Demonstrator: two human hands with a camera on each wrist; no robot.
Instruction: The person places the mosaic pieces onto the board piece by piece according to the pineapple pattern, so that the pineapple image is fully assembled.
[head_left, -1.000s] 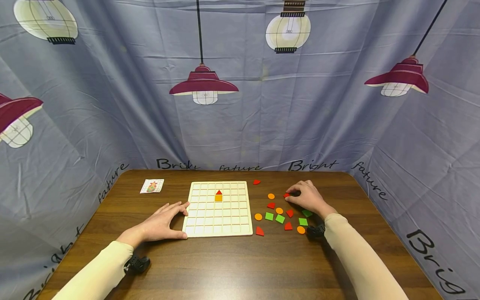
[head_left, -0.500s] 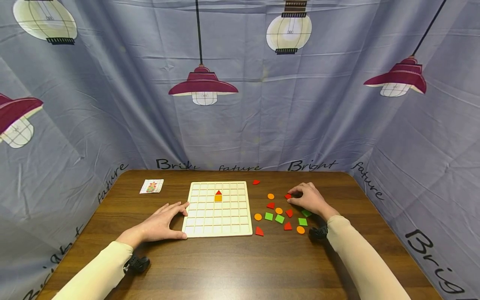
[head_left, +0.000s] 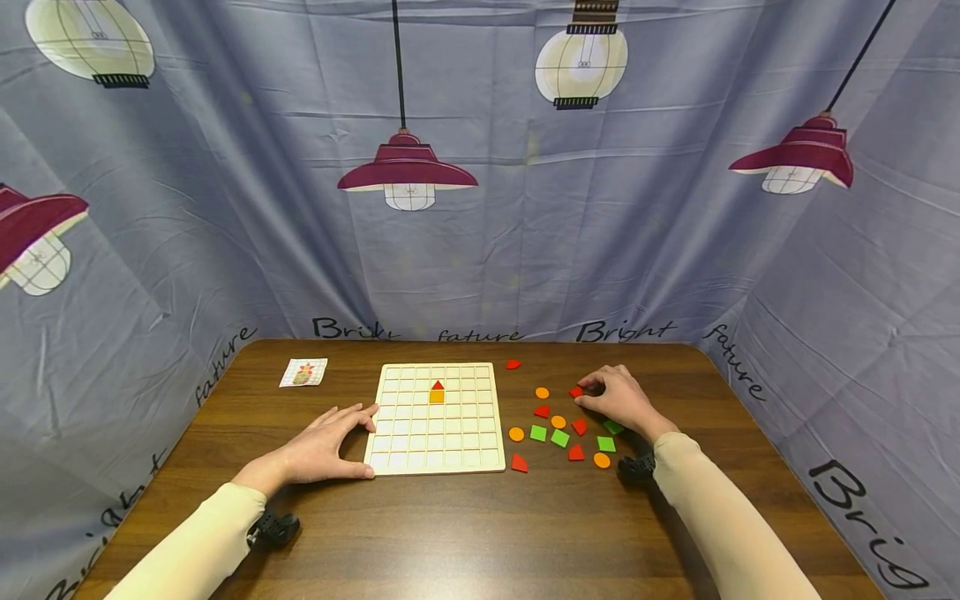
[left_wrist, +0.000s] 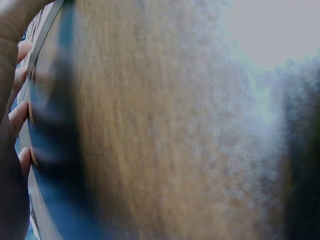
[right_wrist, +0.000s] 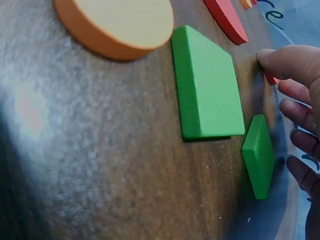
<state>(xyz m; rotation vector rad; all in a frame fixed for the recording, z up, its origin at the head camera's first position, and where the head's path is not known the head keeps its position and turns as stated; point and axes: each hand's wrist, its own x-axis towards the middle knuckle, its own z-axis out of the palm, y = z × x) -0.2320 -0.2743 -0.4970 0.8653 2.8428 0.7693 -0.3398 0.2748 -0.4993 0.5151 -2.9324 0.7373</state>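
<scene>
A pale wooden grid board (head_left: 450, 442) lies mid-table with a red triangle (head_left: 437, 385) above an orange square (head_left: 437, 397) in its cells. My left hand (head_left: 330, 442) rests flat on the table, fingers straight, touching the board's left edge; the left wrist view is blurred and shows only fingers (left_wrist: 17, 115). My right hand (head_left: 615, 398) curls over a small red piece (head_left: 575, 392) on the table, thumb (right_wrist: 290, 62) and fingertips pinching it (right_wrist: 270, 79). A green square (right_wrist: 207, 85) and an orange disc (right_wrist: 117, 25) lie close to the wrist.
Several loose red, orange and green pieces (head_left: 560, 437) are scattered right of the board, one red piece (head_left: 513, 364) farther back. A small picture card (head_left: 303, 372) lies at the back left. Printed curtains close in the table on three sides.
My right hand and forearm have shifted slightly to the right while staying on the red piece. The left hand and the board have not moved.
</scene>
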